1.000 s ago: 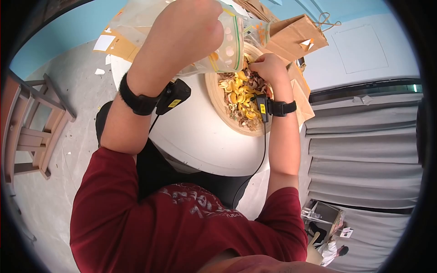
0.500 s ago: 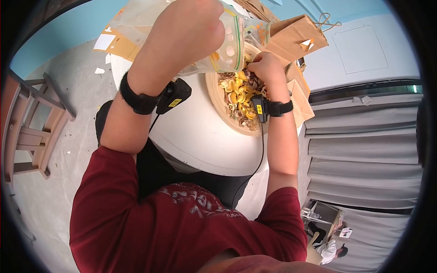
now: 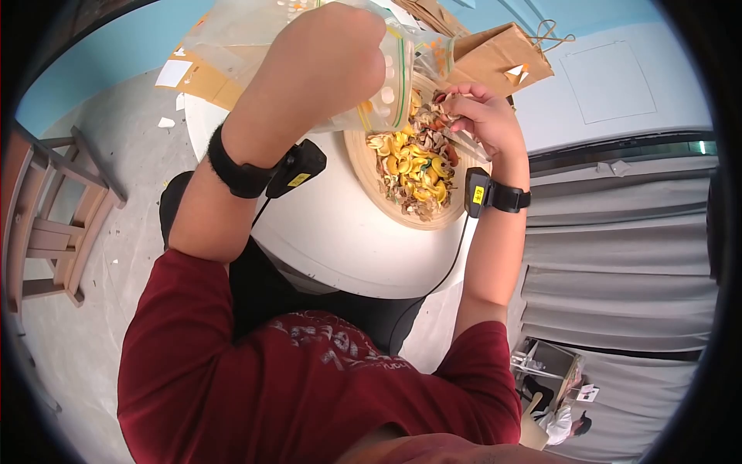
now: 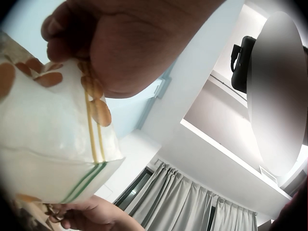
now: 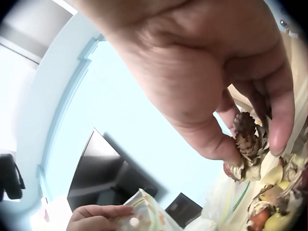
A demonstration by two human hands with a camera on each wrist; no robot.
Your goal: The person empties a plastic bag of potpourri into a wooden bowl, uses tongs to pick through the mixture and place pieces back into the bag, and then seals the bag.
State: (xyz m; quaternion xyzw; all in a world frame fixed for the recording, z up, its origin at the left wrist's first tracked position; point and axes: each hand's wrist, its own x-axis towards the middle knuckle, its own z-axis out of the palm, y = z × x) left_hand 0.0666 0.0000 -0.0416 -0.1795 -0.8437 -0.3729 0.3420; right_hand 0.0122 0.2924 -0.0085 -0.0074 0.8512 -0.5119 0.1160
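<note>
A zip bag with orange dots and a green-striped edge [image 3: 394, 81] [image 4: 43, 125] is gripped at its top by my left hand [image 3: 325, 66] [image 4: 139, 48], fingers curled, beside a round wooden tray [image 3: 363, 176]. The tray holds dried yellow pieces [image 3: 410, 161] mixed with brown ones. Over the tray's far right part, my right hand [image 3: 495, 124] [image 5: 192, 77] pinches a small brown cone [image 5: 246, 137] and some pale dried flakes [image 5: 252, 171] between thumb and fingers. The bag hides part of the tray's far left side.
The tray stands on a round white table [image 3: 309, 224]. Behind it are a brown paper bag [image 3: 495, 62] and another clear bag [image 3: 433, 58]; cardboard [image 3: 209, 83] lies at the far left. A wooden chair [image 3: 66, 224] stands left, grey curtains [image 3: 610, 271] hang right.
My right hand has risen and moved right, its fingers spreading from the closed pinch and bringing dried pieces up from the tray. The left hand and its bag have shifted only slightly.
</note>
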